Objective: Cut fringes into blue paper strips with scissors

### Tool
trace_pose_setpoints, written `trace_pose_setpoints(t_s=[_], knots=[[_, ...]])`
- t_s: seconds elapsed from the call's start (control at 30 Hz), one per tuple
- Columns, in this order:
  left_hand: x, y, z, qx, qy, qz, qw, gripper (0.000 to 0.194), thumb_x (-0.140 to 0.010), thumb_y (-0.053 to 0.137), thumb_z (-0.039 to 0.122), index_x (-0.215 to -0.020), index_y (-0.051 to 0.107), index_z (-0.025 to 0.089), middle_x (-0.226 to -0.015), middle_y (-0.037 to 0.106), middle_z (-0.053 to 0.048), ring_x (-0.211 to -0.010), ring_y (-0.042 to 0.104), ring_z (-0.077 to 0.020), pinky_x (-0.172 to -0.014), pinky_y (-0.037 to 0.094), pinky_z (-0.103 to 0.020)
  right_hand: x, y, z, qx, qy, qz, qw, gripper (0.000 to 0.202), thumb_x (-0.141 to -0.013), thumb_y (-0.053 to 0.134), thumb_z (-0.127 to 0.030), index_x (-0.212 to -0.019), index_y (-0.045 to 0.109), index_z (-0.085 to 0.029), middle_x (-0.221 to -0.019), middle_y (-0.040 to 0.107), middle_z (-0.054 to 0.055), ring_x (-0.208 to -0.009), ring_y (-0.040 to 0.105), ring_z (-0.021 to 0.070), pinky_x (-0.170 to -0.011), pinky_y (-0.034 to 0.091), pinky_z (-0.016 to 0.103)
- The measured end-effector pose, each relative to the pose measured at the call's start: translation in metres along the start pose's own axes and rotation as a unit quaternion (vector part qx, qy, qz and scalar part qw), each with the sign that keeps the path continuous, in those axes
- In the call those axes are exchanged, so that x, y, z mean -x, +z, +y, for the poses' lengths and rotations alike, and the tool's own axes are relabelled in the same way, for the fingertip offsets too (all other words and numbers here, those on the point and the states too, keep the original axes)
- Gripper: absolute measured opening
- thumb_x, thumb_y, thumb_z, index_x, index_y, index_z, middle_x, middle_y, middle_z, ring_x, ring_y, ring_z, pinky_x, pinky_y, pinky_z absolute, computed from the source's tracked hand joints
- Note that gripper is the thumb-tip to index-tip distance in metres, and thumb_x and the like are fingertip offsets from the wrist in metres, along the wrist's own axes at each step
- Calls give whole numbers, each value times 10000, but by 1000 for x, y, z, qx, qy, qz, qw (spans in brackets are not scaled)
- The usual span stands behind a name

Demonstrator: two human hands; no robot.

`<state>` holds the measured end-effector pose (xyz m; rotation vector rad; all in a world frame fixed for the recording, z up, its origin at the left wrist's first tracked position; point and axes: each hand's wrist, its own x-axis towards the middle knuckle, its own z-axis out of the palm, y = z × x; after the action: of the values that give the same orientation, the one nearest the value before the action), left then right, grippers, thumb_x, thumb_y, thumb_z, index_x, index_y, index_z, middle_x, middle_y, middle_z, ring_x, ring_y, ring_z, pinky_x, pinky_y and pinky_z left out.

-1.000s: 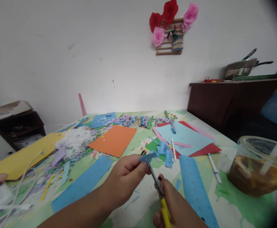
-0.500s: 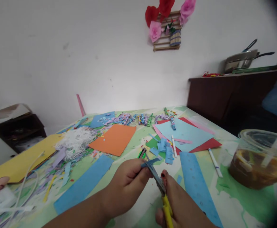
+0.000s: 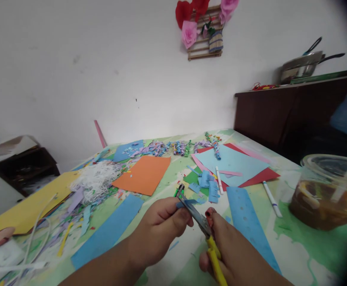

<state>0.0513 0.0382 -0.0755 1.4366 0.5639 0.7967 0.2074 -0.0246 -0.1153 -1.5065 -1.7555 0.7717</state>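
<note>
Through the head view I have the left hand point(image 3: 161, 228) pinching a small blue paper piece point(image 3: 188, 201) between thumb and fingers, while the right hand point(image 3: 221, 246) is closed around the yellow handles of the scissors point(image 3: 201, 222). The piece sits at the blades, just past the left fingertips and above the middle of the table point(image 3: 173, 267); how far the blades are parted I cannot tell from here. I judge the step in hand to be snipping slits into the edge of that piece, since the fringed blue pieces point(image 3: 213, 191) beyond it carry the same sort of cuts. The next move, as I read it, calls for a steady left pinch, fingertips kept back from the blades, and a short, controlled squeeze that stops before the paper is cut right through. Just past the scissor tips lies a green and black object I cannot identify, so I would rather not push forward low. A white marker point(image 3: 219, 180) stands close beside the fringed pieces, another hazard for a forward sweep. On the left, one blue strip point(image 3: 109, 232) runs alongside the forearm; on the right, a second blue strip point(image 3: 247, 222) reaches down behind the right wrist. The plastic cup point(image 3: 325, 206) of brown liquid is well apart from the right hand, but I would keep that elbow in. My easiest room is the bare tabletop between the wrists; the table's near edge is out of view.
</note>
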Motion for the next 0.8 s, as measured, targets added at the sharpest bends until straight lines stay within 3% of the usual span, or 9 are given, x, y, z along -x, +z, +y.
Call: trace_pose_setpoints(t_s=[0.13,0.23,0.5,0.63,0.8], knots=[[-3,2,-1,41,23,34,998,352,-743,538,481,-611,492,158,-425,265,90,-407,188,-65,-412,150,-214,0,-2,-2,15,10,-10,1000,564,-609,553,-327,-1097,387,-97,-1144,481,227,-1112,408,337,-875,358,457],[-3,3,0,22,27,49,998,347,-741,549,470,-608,492,155,-444,276,84,-421,193,-67,-412,154,-212,1,-3,-1,21,-2,-2,1000,577,-618,544,-324,-1125,373,-110,-1181,467,221,-1119,405,343,-869,363,469],[2,9,7,-121,27,48,991,329,-753,540,414,-542,521,162,-487,333,52,-453,268,-86,-416,206,-211,6,2,4,5,-29,-12,999,540,-651,531,-282,-1140,368,-121,-1087,512,169,-1032,466,295,-864,357,434],[3,7,5,-106,18,33,994,325,-759,528,433,-579,535,162,-483,324,57,-447,253,-84,-414,207,-210,6,4,0,-6,-5,-6,1000,488,-635,534,-244,-1088,397,-126,-1028,536,151,-918,515,267,-787,401,390],[1,2,3,-74,3,9,997,327,-726,568,455,-612,566,148,-498,377,46,-462,284,-86,-431,206,-216,2,4,-1,-11,8,-9,1000,507,-648,552,-248,-1110,386,-119,-1025,547,150,-942,521,264,-807,397,377]])
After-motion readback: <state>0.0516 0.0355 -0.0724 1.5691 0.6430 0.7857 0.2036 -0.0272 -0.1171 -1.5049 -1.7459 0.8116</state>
